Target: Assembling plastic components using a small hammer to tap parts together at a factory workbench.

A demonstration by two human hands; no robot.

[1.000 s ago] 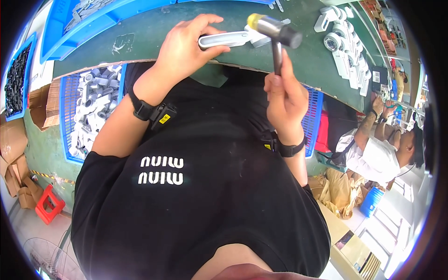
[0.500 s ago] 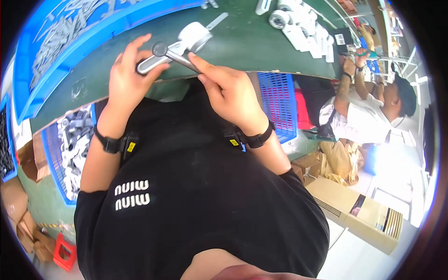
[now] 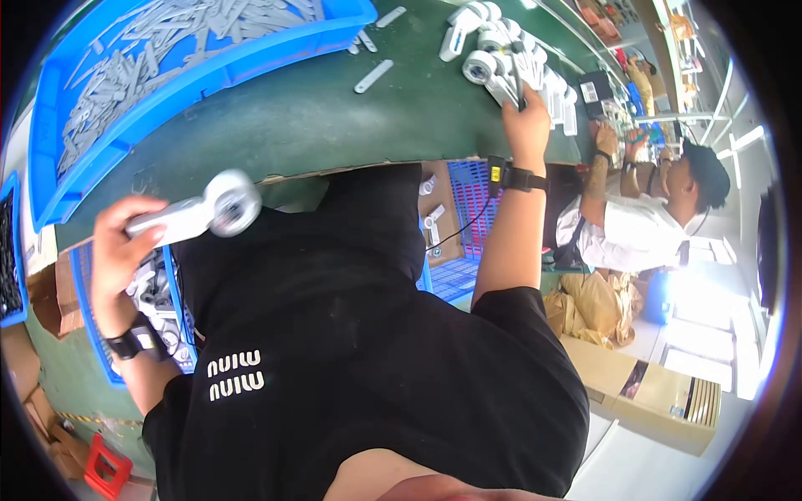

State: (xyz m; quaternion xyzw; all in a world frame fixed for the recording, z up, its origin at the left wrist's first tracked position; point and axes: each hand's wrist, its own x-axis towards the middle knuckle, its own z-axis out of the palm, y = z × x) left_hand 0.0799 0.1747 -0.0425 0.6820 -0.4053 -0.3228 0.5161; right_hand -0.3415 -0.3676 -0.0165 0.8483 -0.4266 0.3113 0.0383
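My left hand [image 3: 121, 242], at the near left past the table edge, grips the handle of a white plastic part [image 3: 180, 221] with a round ring-shaped head [image 3: 234, 203]. The part is tilted, its head toward the right, and slightly blurred. Stretched out to the far right, my right hand [image 3: 526, 134] is closed on a slim dark grey rod [image 3: 520, 90], of which only the upper stretch shows. That hand is right at a cluster of similar white round-headed parts [image 3: 479, 67] on the green table [image 3: 334, 125].
A blue tray [image 3: 225, 63] full of grey strips stands at the far left. A loose grey strip [image 3: 373, 76] lies beside it. Blue baskets [image 3: 454, 280] sit below the table edge; the left one [image 3: 104, 334] holds white and grey parts. A co-worker [image 3: 643, 209] sits at right.
My hands have parted from over the table. The left carried the white part down and left; the right moved far right to the white parts. The view shifted a little.
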